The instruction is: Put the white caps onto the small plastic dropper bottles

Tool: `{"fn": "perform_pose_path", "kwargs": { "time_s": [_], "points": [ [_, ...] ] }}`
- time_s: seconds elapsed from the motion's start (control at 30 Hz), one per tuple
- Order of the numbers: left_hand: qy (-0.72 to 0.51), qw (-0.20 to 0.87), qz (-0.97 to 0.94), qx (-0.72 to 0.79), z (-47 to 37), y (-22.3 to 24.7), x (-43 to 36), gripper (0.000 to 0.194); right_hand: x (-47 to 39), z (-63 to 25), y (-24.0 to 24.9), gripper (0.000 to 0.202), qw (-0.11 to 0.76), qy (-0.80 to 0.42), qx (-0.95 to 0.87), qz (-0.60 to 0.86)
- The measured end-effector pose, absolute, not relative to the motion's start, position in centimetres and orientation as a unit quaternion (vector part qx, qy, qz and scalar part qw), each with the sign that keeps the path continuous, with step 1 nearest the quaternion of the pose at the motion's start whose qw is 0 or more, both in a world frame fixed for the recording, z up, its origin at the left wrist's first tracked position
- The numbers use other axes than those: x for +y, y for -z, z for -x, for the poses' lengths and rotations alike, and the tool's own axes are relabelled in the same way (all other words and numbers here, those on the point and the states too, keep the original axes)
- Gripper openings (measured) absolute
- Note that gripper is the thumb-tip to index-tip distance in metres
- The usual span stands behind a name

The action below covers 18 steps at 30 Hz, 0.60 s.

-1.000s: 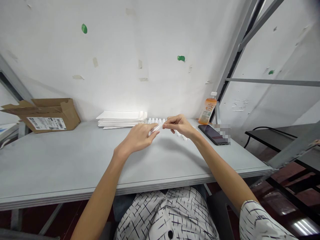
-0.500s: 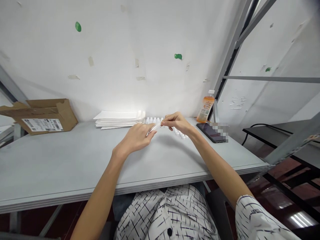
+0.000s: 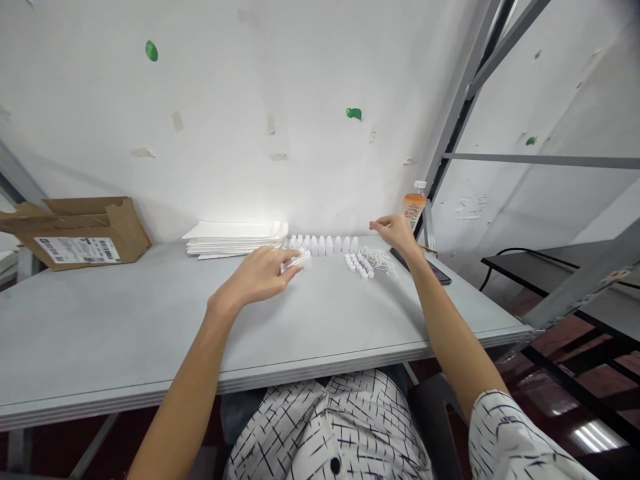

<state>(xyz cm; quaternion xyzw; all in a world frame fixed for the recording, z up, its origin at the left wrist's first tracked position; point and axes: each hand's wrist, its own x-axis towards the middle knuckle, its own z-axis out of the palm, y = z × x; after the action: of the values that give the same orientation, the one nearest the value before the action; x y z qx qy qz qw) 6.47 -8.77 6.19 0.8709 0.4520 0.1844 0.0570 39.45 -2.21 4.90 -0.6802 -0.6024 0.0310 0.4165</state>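
My left hand (image 3: 260,275) is closed around a small whitish plastic bottle (image 3: 303,259), held tilted just above the table. Behind it stands a row of small white bottles (image 3: 321,247) near the wall. My right hand (image 3: 399,233) is raised at the right, thumb and fingers pinched together; whether anything is between them is too small to make out. Below that hand lie rows of small white caps (image 3: 358,264) and a loose heap of thin white plastic pieces (image 3: 380,260).
A stack of white flat sheets or envelopes (image 3: 235,235) lies left of the bottles. An open cardboard box (image 3: 95,230) stands at the far left. Behind my right hand is an orange drink bottle (image 3: 413,205); a phone (image 3: 441,273) lies partly under my forearm on the grey table (image 3: 150,327).
My hands have parted. The right hand has moved right and up, away from the held bottle, uncovering the row of bottles, caps and heap. The left hand has shifted slightly left with the bottle.
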Motion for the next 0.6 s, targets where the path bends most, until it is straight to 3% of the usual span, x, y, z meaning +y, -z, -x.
{"fn": "perform_pose_path", "kwargs": {
  "time_s": [0.1, 0.23, 0.6],
  "points": [
    [-0.184, 0.058, -0.870, 0.454, -6.4, -6.1, -8.7, 0.044, -1.5, -39.7, -4.2, 0.025, 0.286, 0.014, -0.596, 0.750],
    [-0.169, 0.054, -0.868, 0.465, -6.5, -6.1, -8.6, 0.045, -1.3, -40.1, -3.7, 0.023, 0.195, 0.008, -0.580, 0.791],
    [-0.168, 0.051, -0.869, 0.462, -6.4, -5.9, -8.5, 0.045, -1.3, -40.2, -3.3, 0.022, 0.117, -0.018, -0.557, 0.822]
  ]
}}
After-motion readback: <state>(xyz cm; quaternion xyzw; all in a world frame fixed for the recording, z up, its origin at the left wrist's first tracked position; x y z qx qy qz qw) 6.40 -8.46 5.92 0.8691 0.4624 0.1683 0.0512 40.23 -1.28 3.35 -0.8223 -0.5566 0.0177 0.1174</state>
